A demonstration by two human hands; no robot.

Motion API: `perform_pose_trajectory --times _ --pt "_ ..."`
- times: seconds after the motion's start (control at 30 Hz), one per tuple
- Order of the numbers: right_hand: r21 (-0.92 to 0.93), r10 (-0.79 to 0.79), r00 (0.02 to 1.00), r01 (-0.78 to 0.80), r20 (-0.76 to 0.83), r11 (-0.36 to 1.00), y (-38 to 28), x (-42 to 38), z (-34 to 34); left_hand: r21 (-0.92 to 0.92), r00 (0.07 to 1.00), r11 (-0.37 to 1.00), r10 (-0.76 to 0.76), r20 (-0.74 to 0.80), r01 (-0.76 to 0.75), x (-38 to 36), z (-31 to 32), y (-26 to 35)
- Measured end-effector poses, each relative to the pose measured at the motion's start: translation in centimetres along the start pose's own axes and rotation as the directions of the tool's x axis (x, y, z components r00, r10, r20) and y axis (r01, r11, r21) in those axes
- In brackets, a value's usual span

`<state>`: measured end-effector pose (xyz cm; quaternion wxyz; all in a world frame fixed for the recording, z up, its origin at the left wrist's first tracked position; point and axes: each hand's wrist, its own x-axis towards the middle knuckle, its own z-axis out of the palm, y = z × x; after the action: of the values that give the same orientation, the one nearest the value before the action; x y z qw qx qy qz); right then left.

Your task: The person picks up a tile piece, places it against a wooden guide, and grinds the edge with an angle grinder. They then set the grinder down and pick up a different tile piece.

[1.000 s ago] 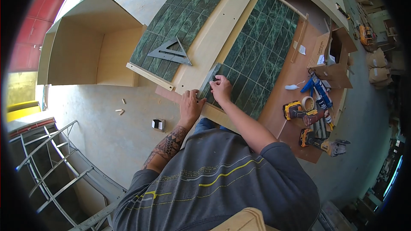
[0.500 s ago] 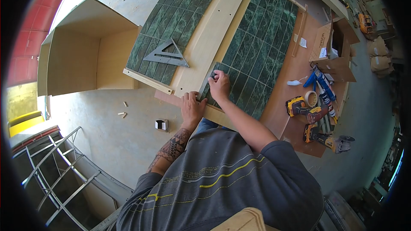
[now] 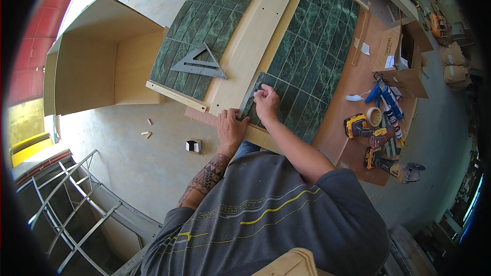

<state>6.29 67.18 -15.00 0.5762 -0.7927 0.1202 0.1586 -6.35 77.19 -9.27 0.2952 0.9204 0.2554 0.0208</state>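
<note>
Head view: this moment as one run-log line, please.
left hand: at wooden edge | right hand: at green tiles | metal triangle: on left tiles

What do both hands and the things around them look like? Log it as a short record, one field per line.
Left hand: hand at the near edge of the tiled panel
Right hand: hand over the same panel, fingers curled; grip unclear
Measuring tool: metal triangle, mostly on the other tiled section
Picture's right side: drill, grinder, tape roll, cardboard box
Floor: small box
</note>
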Motion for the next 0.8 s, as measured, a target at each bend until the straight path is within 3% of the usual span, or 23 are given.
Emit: perform_pose_trajectory --times 0.43,0.8 --pt "0.192 0.045 0.998 -0.036 -0.045 0.981 -0.2 -1.3 0.3 0.078 0.997 0.994 0.08 -0.003 -0.08 -0.3 -0.2 -0.1" --pt "0.147 -0.004 0.999 0.01 -0.041 0.989 -0.4 -0.8 -0.6 0.069 0.994 0.992 0.102 0.03 -0.104 0.1 -0.7 -0.6"
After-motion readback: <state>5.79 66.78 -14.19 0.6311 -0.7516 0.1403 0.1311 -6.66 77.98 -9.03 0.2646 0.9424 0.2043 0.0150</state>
